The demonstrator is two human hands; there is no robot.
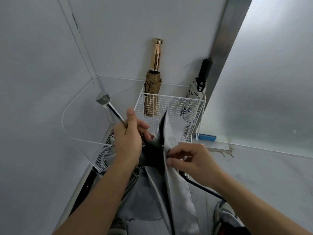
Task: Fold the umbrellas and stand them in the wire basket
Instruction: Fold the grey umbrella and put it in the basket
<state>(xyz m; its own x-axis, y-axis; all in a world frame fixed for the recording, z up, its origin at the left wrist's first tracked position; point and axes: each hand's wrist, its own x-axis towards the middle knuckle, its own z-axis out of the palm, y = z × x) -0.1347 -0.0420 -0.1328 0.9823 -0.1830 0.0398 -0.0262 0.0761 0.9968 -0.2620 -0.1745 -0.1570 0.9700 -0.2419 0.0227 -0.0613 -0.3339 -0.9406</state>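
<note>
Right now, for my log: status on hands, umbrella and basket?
Left hand grips grey umbrella by the shaft, right hand pinches its canopy. Canopy loose, not yet in wire basket. Tan umbrella and white umbrella stand inside; middle free.

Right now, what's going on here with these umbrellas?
A person is folding a grey umbrella in front of the basket. The left hand grips its shaft, and the right hand pinches a fold of its fabric. It is not yet folded up or in the basket. A tan umbrella and a white umbrella already stand folded in the basket, handles up.
</note>
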